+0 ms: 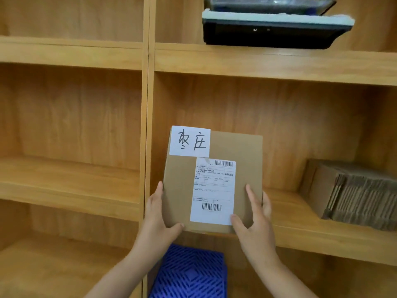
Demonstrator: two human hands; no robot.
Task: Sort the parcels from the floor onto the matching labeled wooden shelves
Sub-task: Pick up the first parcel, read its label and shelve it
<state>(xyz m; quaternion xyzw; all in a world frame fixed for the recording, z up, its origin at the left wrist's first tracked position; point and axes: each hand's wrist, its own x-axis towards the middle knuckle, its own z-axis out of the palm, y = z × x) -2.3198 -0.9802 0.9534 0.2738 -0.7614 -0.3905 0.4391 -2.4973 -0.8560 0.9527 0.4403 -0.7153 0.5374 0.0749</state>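
Both hands, left hand [158, 214] and right hand [255, 220], clasp the parcel [214, 179] label-up at 6 o'clock, apparently to read its handwritten tag [190, 141] before shelving.

A wall of light wooden shelving [257, 61] is seen, divided by an upright post [148, 104] into a left and a right bay. The grain of the back panels [75, 108] is lit softly and evenly. Two dark trays [272, 22] are stacked on an upper right board. Folded cardboard [354, 194] is laid at the right edge. A blue crate [191, 274] is seen below.
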